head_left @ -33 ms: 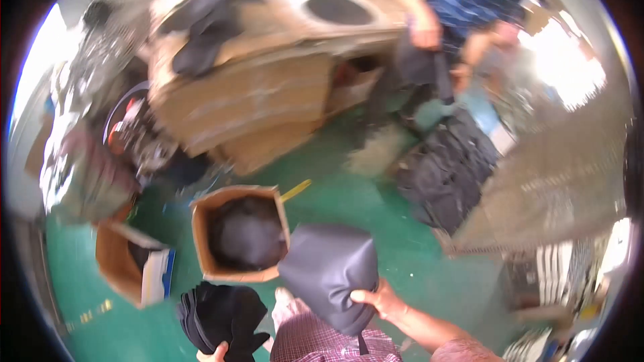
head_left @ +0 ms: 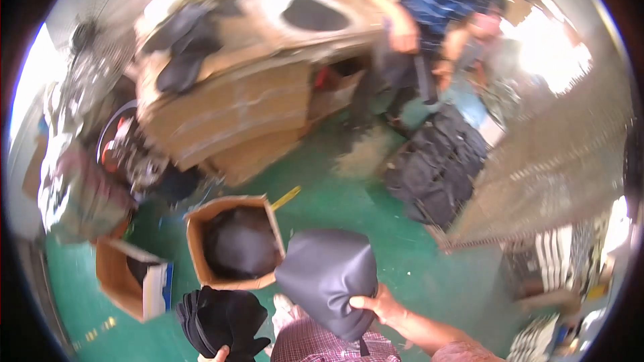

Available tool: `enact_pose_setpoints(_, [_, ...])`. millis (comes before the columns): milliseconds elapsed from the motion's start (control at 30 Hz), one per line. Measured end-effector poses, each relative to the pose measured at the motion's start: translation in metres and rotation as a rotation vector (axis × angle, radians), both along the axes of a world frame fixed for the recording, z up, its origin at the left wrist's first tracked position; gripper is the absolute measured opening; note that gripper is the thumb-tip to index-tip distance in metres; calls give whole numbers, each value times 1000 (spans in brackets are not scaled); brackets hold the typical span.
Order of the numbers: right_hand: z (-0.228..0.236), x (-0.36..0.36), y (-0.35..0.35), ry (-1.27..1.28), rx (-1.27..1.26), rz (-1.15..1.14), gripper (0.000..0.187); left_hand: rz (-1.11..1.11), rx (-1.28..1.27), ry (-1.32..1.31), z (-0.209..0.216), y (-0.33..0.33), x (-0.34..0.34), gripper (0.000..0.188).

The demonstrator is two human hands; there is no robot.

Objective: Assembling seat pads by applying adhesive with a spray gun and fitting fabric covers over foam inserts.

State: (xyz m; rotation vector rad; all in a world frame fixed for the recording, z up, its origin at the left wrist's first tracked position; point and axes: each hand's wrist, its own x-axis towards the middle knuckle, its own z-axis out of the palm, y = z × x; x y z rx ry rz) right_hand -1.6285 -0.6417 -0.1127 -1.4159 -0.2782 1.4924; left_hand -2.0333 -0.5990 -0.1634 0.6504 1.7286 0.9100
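Glossy grey piece (head_left: 327, 275) is pinched at its edge by the right hand (head_left: 381, 306), before the checked garment (head_left: 305, 343); the left hand (head_left: 216, 356), partly out of view, clasps black pieces (head_left: 228, 322); just beyond stands an open cardboard box (head_left: 197, 248).

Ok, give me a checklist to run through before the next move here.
1. Right hand gripping the grey bag-like item: ok, thumb on its side.
2. Grip beneath that item: cannot tell, hidden.
3. Left hand on the black bundle: ok, though cut by the picture's edge.
4. A hand free: not ok, both occupied.
5. Cardboard box ahead empty: not ok, dark material inside.
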Motion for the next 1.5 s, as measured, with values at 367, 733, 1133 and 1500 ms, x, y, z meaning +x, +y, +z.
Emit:
enact_pose_setpoints(367, [95,75,-334,-10,157,-633,64,-649,189,-116,64,-64,254,39])
enact_pose_setpoints(733, [98,185,-624,-107,97,-1270,53,-1088,81,-420,47,-304,600,34])
enact_pose_setpoints(1133, [128,434,-824,-276,-134,-1867,54,-1492,-421,-529,16,-590,1004,38])
enact_pose_setpoints(1500, [117,804,-963,-225,25,-1778,52,-1400,-173,-668,80,-676,1344,41])
